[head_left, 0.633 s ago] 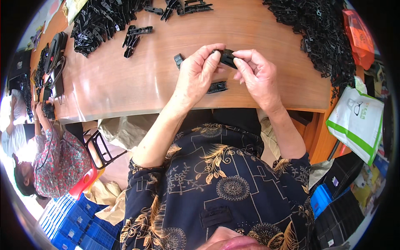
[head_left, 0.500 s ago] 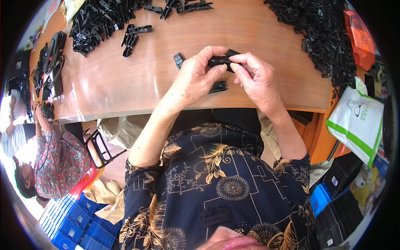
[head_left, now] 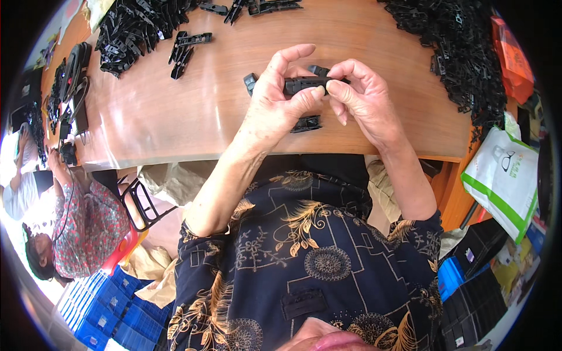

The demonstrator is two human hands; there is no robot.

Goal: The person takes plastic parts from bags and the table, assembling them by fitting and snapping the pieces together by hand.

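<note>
**Black plastic piece, one, held in two hands above the tabletop**

Item: slim black plastic piece (head_left: 303,85), lying crosswise over the near half of the tabletop (head_left: 175,111), off its near edge.
Left hand (head_left: 272,99): thumb closed against the piece's left part, index finger raised clear.
Right hand (head_left: 364,102): thumb and index finger pinching its right end. The hands nearly meet at the thumbs.
Just behind the grip: a dark block (head_left: 318,70); whether joined to the held piece, I cannot tell.
Loose, left of the left hand: one small black part (head_left: 250,82).
Loose, between hands and near edge: one black clip-like part (head_left: 307,123).
Left of centre, farther back: two or more overlapping black parts (head_left: 182,61).
Far left: a pile of black parts (head_left: 126,41).
Along the right edge: a larger heap (head_left: 462,55).
</note>
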